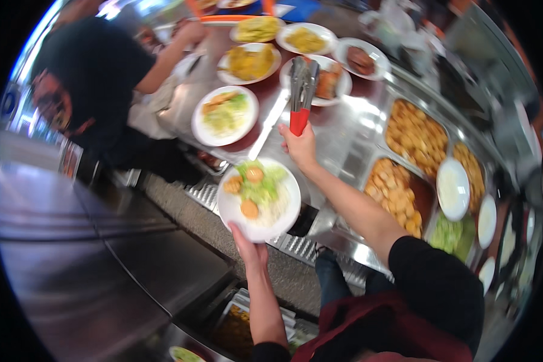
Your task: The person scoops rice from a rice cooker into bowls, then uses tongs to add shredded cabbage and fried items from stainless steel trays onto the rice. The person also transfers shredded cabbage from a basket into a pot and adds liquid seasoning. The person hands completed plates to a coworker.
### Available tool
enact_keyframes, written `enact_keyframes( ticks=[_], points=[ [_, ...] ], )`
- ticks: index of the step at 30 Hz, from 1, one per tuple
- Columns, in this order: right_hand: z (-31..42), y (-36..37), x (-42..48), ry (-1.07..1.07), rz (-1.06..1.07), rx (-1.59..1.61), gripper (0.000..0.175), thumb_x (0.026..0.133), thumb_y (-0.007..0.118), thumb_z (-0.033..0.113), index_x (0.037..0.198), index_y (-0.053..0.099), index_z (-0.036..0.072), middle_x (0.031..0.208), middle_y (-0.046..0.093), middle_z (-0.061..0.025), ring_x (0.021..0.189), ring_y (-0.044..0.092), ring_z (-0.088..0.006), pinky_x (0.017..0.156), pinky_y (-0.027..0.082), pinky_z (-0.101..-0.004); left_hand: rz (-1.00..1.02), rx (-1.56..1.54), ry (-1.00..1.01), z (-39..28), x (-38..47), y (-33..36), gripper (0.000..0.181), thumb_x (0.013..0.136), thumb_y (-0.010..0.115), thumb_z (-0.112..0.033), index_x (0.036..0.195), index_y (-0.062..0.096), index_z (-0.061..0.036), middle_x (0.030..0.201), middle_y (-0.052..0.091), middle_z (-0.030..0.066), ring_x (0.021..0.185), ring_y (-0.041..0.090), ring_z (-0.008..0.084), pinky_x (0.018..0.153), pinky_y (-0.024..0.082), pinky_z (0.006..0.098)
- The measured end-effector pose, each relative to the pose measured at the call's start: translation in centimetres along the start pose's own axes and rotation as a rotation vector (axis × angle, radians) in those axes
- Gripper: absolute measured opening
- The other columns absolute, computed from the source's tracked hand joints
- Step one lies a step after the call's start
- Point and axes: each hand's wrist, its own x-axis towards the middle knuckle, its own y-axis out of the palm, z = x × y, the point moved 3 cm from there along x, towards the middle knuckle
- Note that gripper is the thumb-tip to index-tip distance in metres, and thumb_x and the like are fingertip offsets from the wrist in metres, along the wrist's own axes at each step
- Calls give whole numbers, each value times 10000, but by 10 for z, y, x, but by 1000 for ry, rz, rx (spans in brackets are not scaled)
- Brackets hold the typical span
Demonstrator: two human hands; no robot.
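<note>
A white plate (225, 221) rests in my left hand (249, 246), gripped at its near rim. On it are white rice (273, 210), shredded lettuce (267, 183) and a few round brown pieces (249, 209). My right hand (302, 145) is closed around the red handle of metal tongs (303, 90). The tongs point away from me, over a plate of reddish-brown meat (329, 83); whether their tips touch the meat or hold any cannot be seen. Left of the tongs, another plate with lettuce and fried pieces (225, 116) stands on the steel counter (335, 135).
Several plates of yellow food (249, 62) and a plate of dark meat (361, 60) line the far counter. Steel pans of brown chunks (414, 135) and small white bowls (453, 188) lie to the right. A person in black (99, 81) stands at the left, by a steel surface (72, 253).
</note>
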Motion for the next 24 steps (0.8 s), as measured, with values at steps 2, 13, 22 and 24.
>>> enact_keyframes(
  ticks=[2, 13, 22, 24],
  points=[
    [25, -76, -31, -69, -43, -233, 452, 814, 803, 258, 1089, 532, 22, 850, 633, -60, 740, 580, -129, 676, 494, -298, 11, 115, 21, 18, 41, 20, 656, 1026, 449, -475, 1507, 294, -56, 1501, 414, 125, 1336, 463, 279, 1089, 409, 417],
    [155, -485, -362, 549, -214, -552, 662, 810, 804, 306, 1322, 508, 8, 1052, 658, -90, 933, 634, -200, 833, 512, -363, -120, 167, -64, 148, 20, 146, 665, 975, 493, -543, 1376, 423, -18, 1277, 515, 171, 982, 546, 248, 865, 495, 389],
    [111, -705, -345, 757, -309, -1339, 505, 839, 661, 440, 1010, 674, -35, 893, 699, -239, 876, 692, -384, 774, 545, -463, 575, 742, -343, 395, -196, 289, 638, 1015, 490, -433, 1486, 303, -45, 1363, 517, 159, 1092, 628, 289, 807, 574, 403],
    [77, -721, -321, 732, -330, -1283, 468, 853, 648, 416, 972, 682, -35, 895, 698, -243, 889, 691, -385, 792, 544, -467, 521, 801, -370, 410, -205, 294, 592, 1026, 465, -417, 1485, 311, -77, 1362, 519, 151, 1096, 627, 285, 783, 588, 416]
  ],
)
